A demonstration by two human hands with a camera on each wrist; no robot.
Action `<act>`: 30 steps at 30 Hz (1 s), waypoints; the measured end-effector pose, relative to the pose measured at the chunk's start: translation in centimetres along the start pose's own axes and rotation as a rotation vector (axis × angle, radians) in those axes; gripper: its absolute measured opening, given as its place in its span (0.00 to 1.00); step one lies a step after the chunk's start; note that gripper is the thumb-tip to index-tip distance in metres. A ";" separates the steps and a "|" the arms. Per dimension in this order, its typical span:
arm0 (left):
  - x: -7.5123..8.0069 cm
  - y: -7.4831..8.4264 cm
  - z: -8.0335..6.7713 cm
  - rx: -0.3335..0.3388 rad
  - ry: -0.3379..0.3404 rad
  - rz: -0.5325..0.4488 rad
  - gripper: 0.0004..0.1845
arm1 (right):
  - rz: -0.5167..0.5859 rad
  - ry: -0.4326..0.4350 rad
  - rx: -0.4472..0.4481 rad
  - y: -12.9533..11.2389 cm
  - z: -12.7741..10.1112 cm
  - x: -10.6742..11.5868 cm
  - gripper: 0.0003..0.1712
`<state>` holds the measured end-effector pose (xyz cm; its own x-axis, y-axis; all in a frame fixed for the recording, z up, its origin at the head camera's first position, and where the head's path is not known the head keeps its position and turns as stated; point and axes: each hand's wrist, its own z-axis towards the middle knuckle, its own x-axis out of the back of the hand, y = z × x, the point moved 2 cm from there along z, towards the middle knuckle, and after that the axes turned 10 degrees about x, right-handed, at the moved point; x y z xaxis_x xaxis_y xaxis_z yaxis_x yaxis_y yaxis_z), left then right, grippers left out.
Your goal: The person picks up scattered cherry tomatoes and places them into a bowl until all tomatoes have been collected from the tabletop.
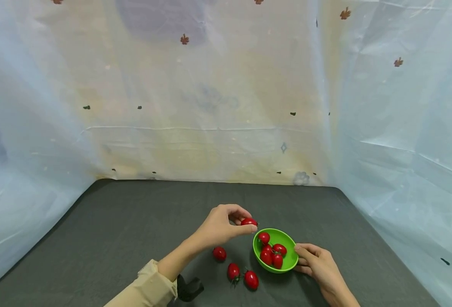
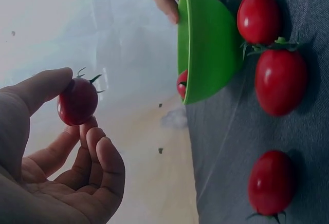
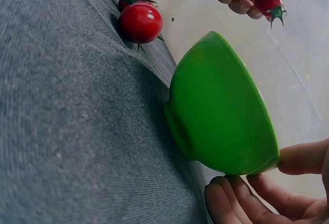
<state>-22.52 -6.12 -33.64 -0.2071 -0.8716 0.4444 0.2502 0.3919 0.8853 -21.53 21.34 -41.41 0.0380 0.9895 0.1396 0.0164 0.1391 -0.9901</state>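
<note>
Between thumb and fingertips, my left hand [image 1: 226,221] pinches a red cherry tomato [image 2: 77,101] with a green stem, held in the air just left of the green bowl [image 3: 221,106]. Several cherry tomatoes [image 1: 266,256] lie inside the bowl. My right hand [image 1: 319,268] grips the bowl's right rim, thumb on the edge and fingers against the outer wall. On the cloth left of the bowl are three loose tomatoes: one alone [image 1: 220,253], and two side by side nearer me, a left one [image 1: 233,271] and a right one [image 1: 251,280].
A dark grey cloth [image 1: 141,226] covers the table. Pale patterned plastic sheeting [image 1: 210,106] rises at the back and both sides. A black strap [image 1: 189,290] shows beside the left sleeve's cuff [image 1: 154,279].
</note>
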 end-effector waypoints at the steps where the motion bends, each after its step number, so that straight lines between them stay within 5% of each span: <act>1: -0.2 0.0 0.1 -0.002 -0.003 0.000 0.14 | 0.001 0.000 0.000 0.0 0.0 0.0 0.25; 30: -4.8 -1.3 2.0 0.039 -0.107 -0.026 0.12 | -0.002 0.009 0.012 0.0 -0.1 -0.2 0.24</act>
<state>-23.79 -1.86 -36.67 -0.3136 -0.8457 0.4319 0.2071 0.3829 0.9003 -21.40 21.18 -41.46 0.0471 0.9888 0.1413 0.0046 0.1412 -0.9900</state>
